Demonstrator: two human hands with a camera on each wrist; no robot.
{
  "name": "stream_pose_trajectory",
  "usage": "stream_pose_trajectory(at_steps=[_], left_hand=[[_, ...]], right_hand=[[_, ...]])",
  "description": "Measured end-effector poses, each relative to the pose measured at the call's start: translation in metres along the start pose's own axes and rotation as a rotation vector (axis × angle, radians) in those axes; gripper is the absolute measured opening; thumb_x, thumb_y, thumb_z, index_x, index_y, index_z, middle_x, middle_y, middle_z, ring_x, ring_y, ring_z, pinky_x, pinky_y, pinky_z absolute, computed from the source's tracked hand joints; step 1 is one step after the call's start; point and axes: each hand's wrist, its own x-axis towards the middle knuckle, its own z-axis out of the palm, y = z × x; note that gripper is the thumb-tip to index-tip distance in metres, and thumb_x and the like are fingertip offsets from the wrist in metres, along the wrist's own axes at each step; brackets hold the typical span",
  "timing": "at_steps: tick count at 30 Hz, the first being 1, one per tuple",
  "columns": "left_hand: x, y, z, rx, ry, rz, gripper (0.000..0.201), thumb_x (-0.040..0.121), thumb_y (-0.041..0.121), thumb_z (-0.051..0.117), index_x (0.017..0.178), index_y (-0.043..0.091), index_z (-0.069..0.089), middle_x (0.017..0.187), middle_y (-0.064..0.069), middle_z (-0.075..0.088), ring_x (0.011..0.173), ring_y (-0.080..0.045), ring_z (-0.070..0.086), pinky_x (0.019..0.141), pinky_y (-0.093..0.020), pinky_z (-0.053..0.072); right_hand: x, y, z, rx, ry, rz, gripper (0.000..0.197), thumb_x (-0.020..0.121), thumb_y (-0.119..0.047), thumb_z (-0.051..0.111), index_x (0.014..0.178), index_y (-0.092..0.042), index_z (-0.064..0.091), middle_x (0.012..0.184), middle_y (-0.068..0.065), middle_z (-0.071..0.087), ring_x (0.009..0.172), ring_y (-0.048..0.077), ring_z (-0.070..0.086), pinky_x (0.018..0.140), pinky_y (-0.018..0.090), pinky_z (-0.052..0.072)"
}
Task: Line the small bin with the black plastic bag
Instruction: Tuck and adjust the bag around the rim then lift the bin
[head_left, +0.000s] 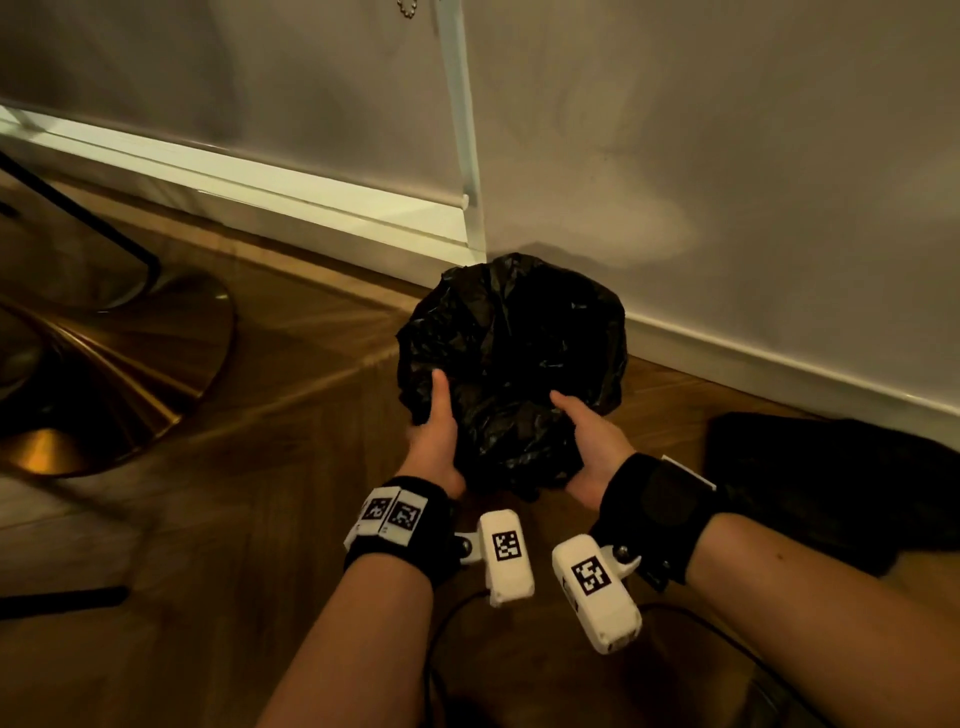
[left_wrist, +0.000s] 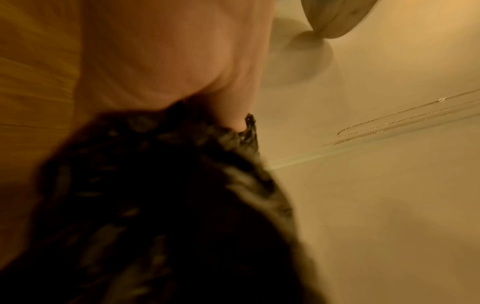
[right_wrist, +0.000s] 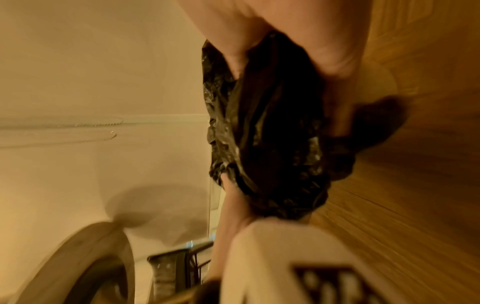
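At the bottom of the head view two bare forearms reach up into the frame, each with a black wristband carrying a white camera block (head_left: 506, 556) printed with a square black-and-white marker. Just beyond the bands, the left hand (head_left: 434, 436) and the right hand (head_left: 597, 447) hold the near edge of the black plastic bag (head_left: 511, 364), one at each lower corner of the bundle. The left thumb lies straight up along the crinkled plastic, the right thumb points up and to the left across it, and the other fingers of both hands are tucked under the bag; each grip is closed on the plastic. In the left wrist view the left hand (left_wrist: 166, 61) pinches a fold of the bag (left_wrist: 161, 205), though the picture is blurred. In the right wrist view the right hand (right_wrist: 298, 30) grips the bag (right_wrist: 267, 133) from above.

The bag sits in the centre of the head view as a rounded, puffed mass over the wooden floor (head_left: 270, 364). Whether the bin is under it cannot be told.

At the left edge lies a round brass-coloured base (head_left: 119, 374) with a dark pole. At the lower right lies a dark flat object (head_left: 831, 467). Behind the bag a white skirting board (head_left: 260, 192) runs along the pale wall (head_left: 727, 156).
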Motion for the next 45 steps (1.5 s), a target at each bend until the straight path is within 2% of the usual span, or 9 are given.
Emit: stream_pose_trajectory(at_steps=[3, 8, 13, 17, 27, 35, 39, 41, 45], left_hand=[[-0.011, -0.009, 0.004, 0.020, 0.072, 0.045, 0.106, 0.051, 0.083, 0.066, 0.131, 0.016, 0.050, 0.121, -0.014, 0.064, 0.104, -0.037, 0.065, 0.089, -0.056, 0.053], [-0.014, -0.024, 0.000, -0.194, -0.005, 0.055, 0.086, 0.079, 0.072, 0.052, 0.139, 0.012, 0.045, 0.130, -0.017, 0.060, 0.103, -0.034, 0.064, 0.075, -0.044, 0.057], [-0.001, -0.022, -0.019, -0.391, -0.124, -0.050, 0.082, 0.084, 0.072, 0.040, 0.144, 0.016, 0.041, 0.145, -0.018, 0.046, 0.128, -0.037, 0.048, 0.098, -0.049, 0.048], [-0.006, -0.023, -0.010, -0.384, -0.150, -0.161, 0.090, 0.081, 0.078, 0.038, 0.148, 0.020, 0.033, 0.148, -0.018, 0.039, 0.130, -0.043, 0.041, 0.102, -0.055, 0.040], [-0.020, -0.042, 0.008, -0.264, -0.205, -0.027, 0.087, 0.081, 0.073, 0.041, 0.146, 0.014, 0.038, 0.143, -0.018, 0.047, 0.116, -0.030, 0.056, 0.083, -0.042, 0.051], [0.004, -0.047, 0.011, -0.379, -0.205, -0.108, 0.098, 0.075, 0.086, 0.028, 0.151, 0.024, 0.029, 0.153, -0.015, 0.035, 0.137, -0.039, 0.036, 0.103, -0.051, 0.039], [0.012, -0.041, 0.013, -0.320, -0.192, -0.186, 0.092, 0.077, 0.081, 0.041, 0.149, 0.025, 0.033, 0.152, -0.017, 0.036, 0.135, -0.042, 0.038, 0.109, -0.058, 0.034], [0.014, -0.036, 0.011, -0.244, -0.122, -0.155, 0.075, 0.084, 0.065, 0.054, 0.143, 0.020, 0.044, 0.143, -0.019, 0.049, 0.125, -0.042, 0.050, 0.101, -0.057, 0.043], [0.018, -0.024, -0.005, 0.019, 0.168, 0.050, 0.051, 0.089, 0.033, 0.064, 0.135, 0.014, 0.049, 0.109, -0.010, 0.066, 0.092, -0.025, 0.064, 0.074, -0.034, 0.055]], right_hand=[[-0.014, 0.003, -0.001, -0.181, -0.111, 0.113, 0.109, 0.047, -0.056, 0.086, 0.142, -0.030, 0.038, 0.144, 0.012, 0.044, 0.131, 0.040, 0.039, 0.098, 0.073, 0.026], [-0.026, -0.003, 0.003, 0.054, -0.217, 0.118, 0.050, 0.085, -0.009, 0.062, 0.134, -0.010, 0.050, 0.129, 0.018, 0.057, 0.113, 0.033, 0.057, 0.091, 0.044, 0.050], [-0.024, -0.010, -0.015, 0.072, -0.161, 0.068, 0.030, 0.092, 0.001, 0.047, 0.120, -0.001, 0.056, 0.127, 0.018, 0.058, 0.116, 0.030, 0.054, 0.099, 0.037, 0.044], [-0.016, -0.006, -0.014, 0.093, -0.119, 0.112, 0.021, 0.089, 0.001, 0.042, 0.102, 0.003, 0.058, 0.134, 0.023, 0.053, 0.127, 0.037, 0.048, 0.112, 0.043, 0.033], [-0.011, 0.000, -0.006, 0.131, -0.050, 0.050, 0.038, 0.091, -0.010, 0.050, 0.128, -0.003, 0.054, 0.130, 0.021, 0.057, 0.120, 0.035, 0.054, 0.103, 0.042, 0.042], [0.005, 0.003, -0.009, 0.214, -0.004, 0.101, 0.031, 0.094, -0.007, 0.036, 0.116, 0.000, 0.056, 0.132, 0.021, 0.053, 0.123, 0.036, 0.047, 0.092, 0.042, 0.044], [0.021, 0.005, -0.003, 0.098, -0.001, 0.034, 0.040, 0.094, -0.022, 0.043, 0.127, -0.006, 0.056, 0.136, 0.019, 0.054, 0.125, 0.036, 0.051, 0.109, 0.045, 0.038], [0.022, 0.002, -0.004, 0.023, 0.013, 0.065, 0.024, 0.091, -0.023, 0.053, 0.107, -0.007, 0.062, 0.109, 0.015, 0.065, 0.096, 0.028, 0.062, 0.085, 0.036, 0.053], [0.021, -0.007, -0.020, -0.111, 0.047, 0.052, 0.013, 0.095, -0.009, 0.047, 0.085, -0.015, 0.052, 0.073, 0.002, 0.043, 0.057, 0.011, 0.035, 0.033, 0.019, 0.032]])
